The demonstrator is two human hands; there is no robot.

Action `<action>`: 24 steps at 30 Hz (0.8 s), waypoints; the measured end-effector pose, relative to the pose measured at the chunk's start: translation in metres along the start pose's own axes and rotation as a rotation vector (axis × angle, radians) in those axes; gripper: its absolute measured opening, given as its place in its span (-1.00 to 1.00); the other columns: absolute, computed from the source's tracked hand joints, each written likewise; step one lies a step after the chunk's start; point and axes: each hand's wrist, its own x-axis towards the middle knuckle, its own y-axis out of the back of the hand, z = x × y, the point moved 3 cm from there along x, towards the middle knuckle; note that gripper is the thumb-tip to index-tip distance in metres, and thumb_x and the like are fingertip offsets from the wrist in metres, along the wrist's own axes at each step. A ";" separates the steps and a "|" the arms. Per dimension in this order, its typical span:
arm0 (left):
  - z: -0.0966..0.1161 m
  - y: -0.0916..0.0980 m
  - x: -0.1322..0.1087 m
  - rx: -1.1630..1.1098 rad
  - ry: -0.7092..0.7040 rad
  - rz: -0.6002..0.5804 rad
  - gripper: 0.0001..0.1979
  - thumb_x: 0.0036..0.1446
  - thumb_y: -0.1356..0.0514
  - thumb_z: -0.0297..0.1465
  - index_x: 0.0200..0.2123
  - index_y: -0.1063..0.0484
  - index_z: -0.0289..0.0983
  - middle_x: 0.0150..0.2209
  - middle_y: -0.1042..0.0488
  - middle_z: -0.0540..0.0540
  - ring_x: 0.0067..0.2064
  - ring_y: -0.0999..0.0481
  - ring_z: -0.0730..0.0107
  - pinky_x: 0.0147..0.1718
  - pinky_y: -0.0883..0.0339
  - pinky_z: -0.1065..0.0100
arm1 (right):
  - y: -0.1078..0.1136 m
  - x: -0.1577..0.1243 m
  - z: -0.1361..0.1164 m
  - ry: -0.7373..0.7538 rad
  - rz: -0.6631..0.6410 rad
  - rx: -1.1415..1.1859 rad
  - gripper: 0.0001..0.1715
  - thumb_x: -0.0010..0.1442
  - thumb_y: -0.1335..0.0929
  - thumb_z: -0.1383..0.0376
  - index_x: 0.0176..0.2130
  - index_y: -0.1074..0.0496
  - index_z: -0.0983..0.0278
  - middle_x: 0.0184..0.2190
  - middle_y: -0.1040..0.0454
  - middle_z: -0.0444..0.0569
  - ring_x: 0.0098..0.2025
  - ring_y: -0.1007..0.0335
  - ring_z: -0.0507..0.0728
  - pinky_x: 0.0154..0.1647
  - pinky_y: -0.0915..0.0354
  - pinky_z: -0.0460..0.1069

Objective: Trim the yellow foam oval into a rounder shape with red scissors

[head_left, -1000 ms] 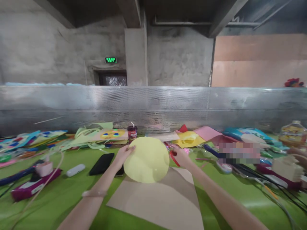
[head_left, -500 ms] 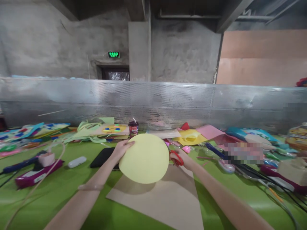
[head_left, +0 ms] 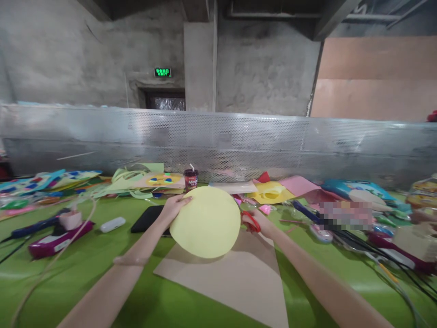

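Red scissors now flatter (left-pointing)

Yellow disc: now covers more brown sheet | red scissors: apparently turned, handle loop plainer

A rounded sheet of pale yellow paper, flat-looking and plain, with 1 smooth curved outline, is held up with its broad face towards the viewer. The left fingers pinch its upper left edge; its lower part overlaps the view of the brown sheet on the surface. Just beside its right edge are 1 pair of scissors, red-handled, gripped in the right fingers; their blades cannot be made out.
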 end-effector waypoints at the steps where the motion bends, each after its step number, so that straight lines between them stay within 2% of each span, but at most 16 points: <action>1: 0.000 0.000 0.000 -0.001 0.001 0.007 -0.67 -0.14 -0.25 -0.28 -0.29 -0.46 -0.36 -0.41 -0.53 -0.10 -0.47 -0.48 0.34 -0.51 -0.34 0.41 | 0.000 0.000 -0.001 0.004 -0.007 -0.003 -0.85 -0.07 -0.23 0.32 -0.61 -0.25 0.31 -0.75 -0.23 -0.20 -0.70 -0.17 -0.06 -0.68 -0.14 -0.14; 12: 0.004 -0.001 -0.002 0.013 0.000 0.011 -0.67 -0.16 -0.27 -0.27 -0.31 -0.47 -0.35 -0.43 -0.53 -0.09 -0.50 -0.47 0.36 -0.54 -0.33 0.43 | 0.002 0.001 -0.002 0.010 -0.017 -0.031 -0.86 -0.07 -0.24 0.32 -0.59 -0.28 0.31 -0.74 -0.26 -0.18 -0.68 -0.21 -0.04 -0.70 -0.13 -0.15; 18: 0.004 -0.001 -0.002 -0.005 0.009 0.012 -0.70 -0.17 -0.27 -0.29 -0.33 -0.47 -0.34 -0.44 -0.53 -0.08 -0.50 -0.47 0.38 -0.53 -0.33 0.44 | 0.001 0.000 -0.003 0.018 0.018 -0.090 -0.86 -0.06 -0.24 0.29 -0.55 -0.31 0.33 -0.72 -0.29 -0.16 -0.68 -0.23 -0.03 -0.71 -0.13 -0.15; 24: 0.005 0.000 -0.001 0.016 0.017 0.028 -0.72 -0.17 -0.27 -0.29 -0.37 -0.47 -0.34 -0.47 -0.53 -0.07 -0.52 -0.47 0.38 -0.56 -0.32 0.45 | 0.001 -0.002 -0.008 0.020 0.060 -0.174 -0.84 -0.06 -0.24 0.29 -0.58 -0.27 0.32 -0.72 -0.28 -0.14 -0.69 -0.23 -0.02 -0.73 -0.14 -0.14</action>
